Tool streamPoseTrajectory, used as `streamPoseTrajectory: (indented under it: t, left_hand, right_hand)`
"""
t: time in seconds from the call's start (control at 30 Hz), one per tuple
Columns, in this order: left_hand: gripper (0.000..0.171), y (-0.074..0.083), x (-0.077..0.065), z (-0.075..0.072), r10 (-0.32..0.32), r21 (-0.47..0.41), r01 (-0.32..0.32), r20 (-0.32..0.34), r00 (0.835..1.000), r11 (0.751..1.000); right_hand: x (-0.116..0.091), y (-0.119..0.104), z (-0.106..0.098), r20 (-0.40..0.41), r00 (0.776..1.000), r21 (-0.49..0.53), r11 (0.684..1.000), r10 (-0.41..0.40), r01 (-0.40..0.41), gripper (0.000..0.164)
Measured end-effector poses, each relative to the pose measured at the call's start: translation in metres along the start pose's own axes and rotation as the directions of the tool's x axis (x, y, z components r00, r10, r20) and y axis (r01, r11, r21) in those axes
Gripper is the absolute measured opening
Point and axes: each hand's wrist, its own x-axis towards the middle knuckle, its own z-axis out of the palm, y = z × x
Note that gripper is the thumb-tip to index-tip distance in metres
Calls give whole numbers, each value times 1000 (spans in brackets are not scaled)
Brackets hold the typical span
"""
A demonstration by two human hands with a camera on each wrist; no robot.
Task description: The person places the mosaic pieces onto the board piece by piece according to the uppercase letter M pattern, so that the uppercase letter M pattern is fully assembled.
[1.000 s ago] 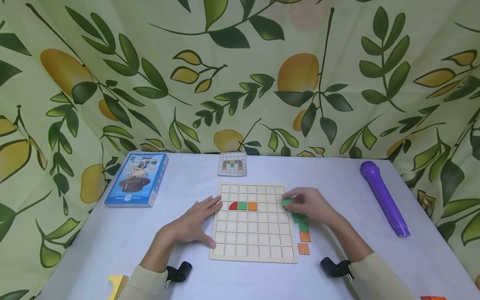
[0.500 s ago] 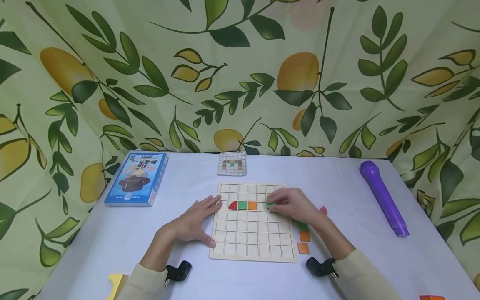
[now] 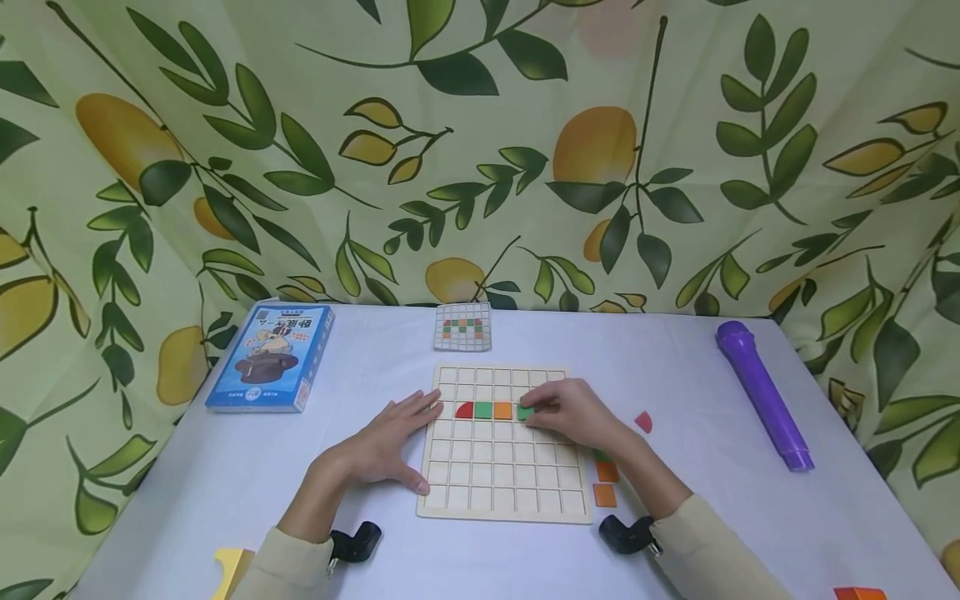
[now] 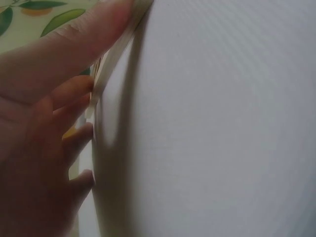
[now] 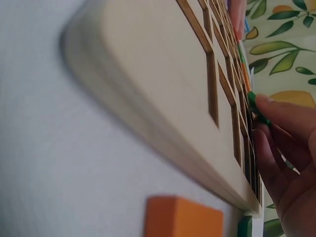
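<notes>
A wooden grid board (image 3: 493,476) lies in the middle of the table. In one row of it sit a red quarter-round tile (image 3: 465,410), a green square tile (image 3: 483,410) and an orange square tile (image 3: 502,410). My right hand (image 3: 573,414) pinches another green tile (image 3: 525,412) between thumb and fingertips, at the same row just right of the orange one. The right wrist view shows this green tile (image 5: 252,102) tilted at the grid. My left hand (image 3: 378,443) lies along the board's left edge, fingers spread, thumb near the lower corner.
Right of the board are orange tiles (image 3: 604,495) and a loose red tile (image 3: 643,422); my forearm partly hides others. Behind it lies a small pattern card (image 3: 462,327). A blue box (image 3: 270,358) is at left, a purple microphone-shaped object (image 3: 765,396) at right, a yellow block (image 3: 235,571) in front.
My right hand has carried the green tile leftward from the board's right edge to beside the orange tile. The loose red tile has come into view. My left hand stays put.
</notes>
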Motion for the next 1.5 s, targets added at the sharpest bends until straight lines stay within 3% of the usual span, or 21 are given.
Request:
streamPoseTrajectory:
  t: [0.33,0.7,1.5]
  left_hand:
    - [116,-3,0,1,9,7,-9,3,1000,1000]
    - [117,-3,1,2,5,2,-5,-1,1000,1000]
    - [116,-2,0,2,-2,1,2,3,1000,1000]
  right_hand:
    - [6,-4,4,-25,999,-62,998,-35,34,16]
    - [8,-8,9,-59,997,-70,996,54,-58,17]
    - [8,-6,9,-42,998,-78,995,56,-60,18]
